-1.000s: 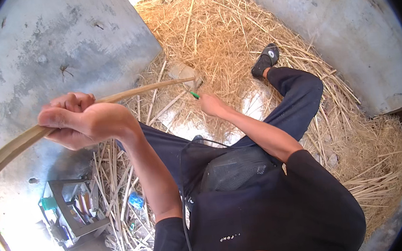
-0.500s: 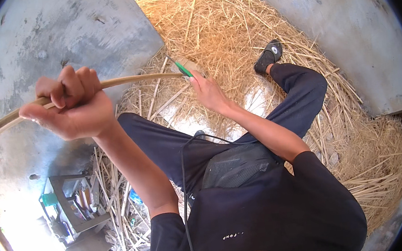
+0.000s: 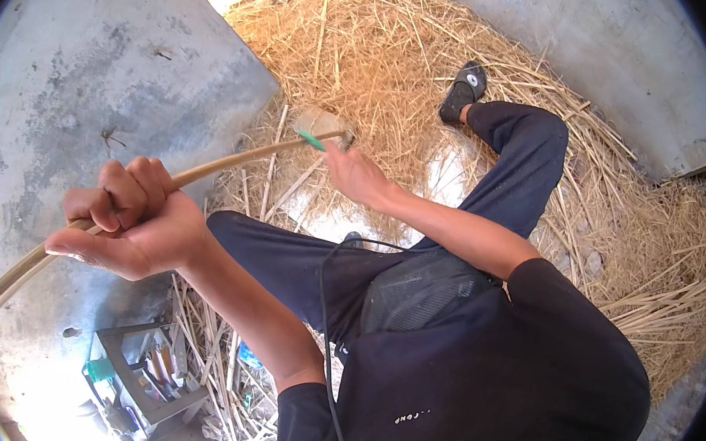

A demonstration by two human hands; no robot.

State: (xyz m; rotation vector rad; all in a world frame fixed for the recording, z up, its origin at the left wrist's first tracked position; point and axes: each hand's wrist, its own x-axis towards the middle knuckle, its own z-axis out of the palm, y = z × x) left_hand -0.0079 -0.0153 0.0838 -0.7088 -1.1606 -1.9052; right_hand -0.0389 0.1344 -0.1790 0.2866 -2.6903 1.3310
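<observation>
A long, curved tan strip, bamboo or cane by its look, runs from the left edge to the middle of the floor. My left hand is closed around it, with the thumb along its underside. Near the strip's far end, my right hand is closed on a green-handled knife, which lies across the strip. Motion blurs that hand and the knife, so the blade is hard to make out. Behind the strip's end is a pale block on the floor.
Shavings cover the floor ahead and to the right. A grey wall panel rises on the left, another wall on the right. A wooden rack with tools stands lower left. A black cable hangs along my front.
The strip's far end now shows past the knife. My right hand and the knife have shifted slightly left and down and become blurred. My left hand keeps its hold, a little lower in view.
</observation>
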